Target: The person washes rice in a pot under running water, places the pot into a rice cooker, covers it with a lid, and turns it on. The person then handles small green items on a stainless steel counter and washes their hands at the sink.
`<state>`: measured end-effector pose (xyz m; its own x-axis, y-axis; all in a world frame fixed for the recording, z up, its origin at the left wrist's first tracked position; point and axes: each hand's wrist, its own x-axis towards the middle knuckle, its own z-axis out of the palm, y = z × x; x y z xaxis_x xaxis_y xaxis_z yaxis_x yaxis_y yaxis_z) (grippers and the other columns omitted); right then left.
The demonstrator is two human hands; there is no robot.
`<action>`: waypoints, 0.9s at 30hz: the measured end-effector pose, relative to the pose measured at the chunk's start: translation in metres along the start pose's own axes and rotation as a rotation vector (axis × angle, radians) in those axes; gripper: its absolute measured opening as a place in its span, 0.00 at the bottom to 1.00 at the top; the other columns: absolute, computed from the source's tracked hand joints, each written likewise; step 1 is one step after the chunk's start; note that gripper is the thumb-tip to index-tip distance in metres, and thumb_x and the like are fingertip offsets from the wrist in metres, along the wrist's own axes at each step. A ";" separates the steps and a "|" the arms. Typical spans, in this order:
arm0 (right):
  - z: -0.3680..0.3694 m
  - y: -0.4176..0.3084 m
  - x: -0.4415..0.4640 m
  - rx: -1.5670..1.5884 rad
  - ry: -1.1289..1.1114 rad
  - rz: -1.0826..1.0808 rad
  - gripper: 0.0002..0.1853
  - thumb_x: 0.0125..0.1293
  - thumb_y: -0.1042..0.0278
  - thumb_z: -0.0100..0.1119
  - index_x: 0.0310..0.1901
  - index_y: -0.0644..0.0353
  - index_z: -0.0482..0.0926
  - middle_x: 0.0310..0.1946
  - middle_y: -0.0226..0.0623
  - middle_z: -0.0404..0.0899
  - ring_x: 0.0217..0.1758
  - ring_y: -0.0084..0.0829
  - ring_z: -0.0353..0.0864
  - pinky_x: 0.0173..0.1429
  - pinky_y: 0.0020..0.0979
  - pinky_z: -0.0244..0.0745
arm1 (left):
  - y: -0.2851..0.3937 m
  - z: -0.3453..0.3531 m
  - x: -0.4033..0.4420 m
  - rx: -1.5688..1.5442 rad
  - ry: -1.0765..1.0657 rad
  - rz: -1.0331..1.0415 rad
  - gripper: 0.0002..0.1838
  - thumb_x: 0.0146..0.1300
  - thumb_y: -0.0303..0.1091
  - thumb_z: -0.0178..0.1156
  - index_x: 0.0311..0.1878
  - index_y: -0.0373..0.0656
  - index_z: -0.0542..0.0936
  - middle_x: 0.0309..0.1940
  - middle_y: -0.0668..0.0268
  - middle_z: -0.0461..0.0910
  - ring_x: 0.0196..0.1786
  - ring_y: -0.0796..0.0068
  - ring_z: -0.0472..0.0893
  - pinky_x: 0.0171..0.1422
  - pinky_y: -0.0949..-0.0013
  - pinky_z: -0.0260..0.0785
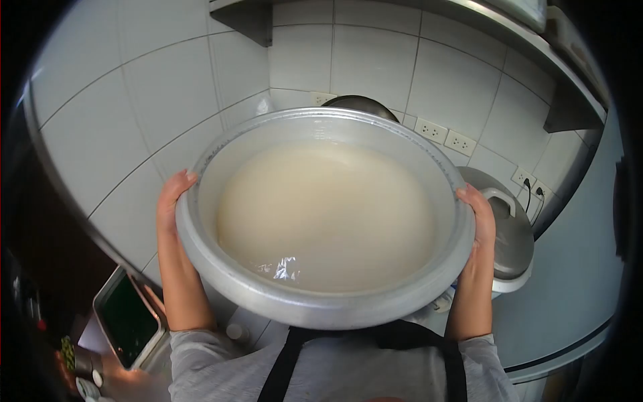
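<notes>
- I see the left hand (175,194) clasping the metal basin (321,313), thumb over its rim.
- The right hand (479,208) clasps the opposite side likewise.
- Between them, the metal basin holds cloudy liquid (328,208) before the grey shirt (362,365).

A kitchen: tiled walls (375,63), metal shelf (574,115), lidded pot (514,238), large metal bowl (301,309).
</notes>
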<state>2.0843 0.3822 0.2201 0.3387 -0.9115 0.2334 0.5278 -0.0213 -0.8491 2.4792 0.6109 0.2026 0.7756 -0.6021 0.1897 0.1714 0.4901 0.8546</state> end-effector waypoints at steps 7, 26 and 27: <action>0.010 0.028 0.072 -0.093 0.003 -0.027 0.27 0.50 0.73 0.56 0.52 0.74 0.62 0.39 0.44 0.75 0.37 0.30 0.78 0.42 0.26 0.75 | -0.041 0.013 0.113 0.073 -0.153 0.030 0.39 0.47 0.38 0.63 0.58 0.25 0.59 0.48 0.54 0.70 0.50 0.68 0.70 0.56 0.68 0.61; 0.025 0.097 0.120 -0.263 0.307 0.078 0.26 0.47 0.70 0.56 0.49 0.71 0.66 0.39 0.41 0.74 0.39 0.29 0.75 0.46 0.26 0.70 | -0.119 0.012 0.196 0.209 -0.142 -0.178 0.40 0.44 0.37 0.61 0.59 0.24 0.59 0.49 0.51 0.71 0.51 0.66 0.72 0.54 0.70 0.63; 0.022 0.099 0.119 -0.258 0.284 0.092 0.25 0.47 0.70 0.56 0.49 0.71 0.66 0.39 0.41 0.75 0.39 0.29 0.76 0.46 0.26 0.70 | -0.124 0.008 0.200 0.199 -0.185 -0.193 0.40 0.44 0.37 0.61 0.59 0.24 0.60 0.49 0.51 0.70 0.51 0.66 0.71 0.54 0.70 0.63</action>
<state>2.1943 0.2810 0.1745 0.1274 -0.9910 0.0408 0.2796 -0.0036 -0.9601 2.6079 0.4248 0.1384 0.6140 -0.7848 0.0839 0.1686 0.2343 0.9574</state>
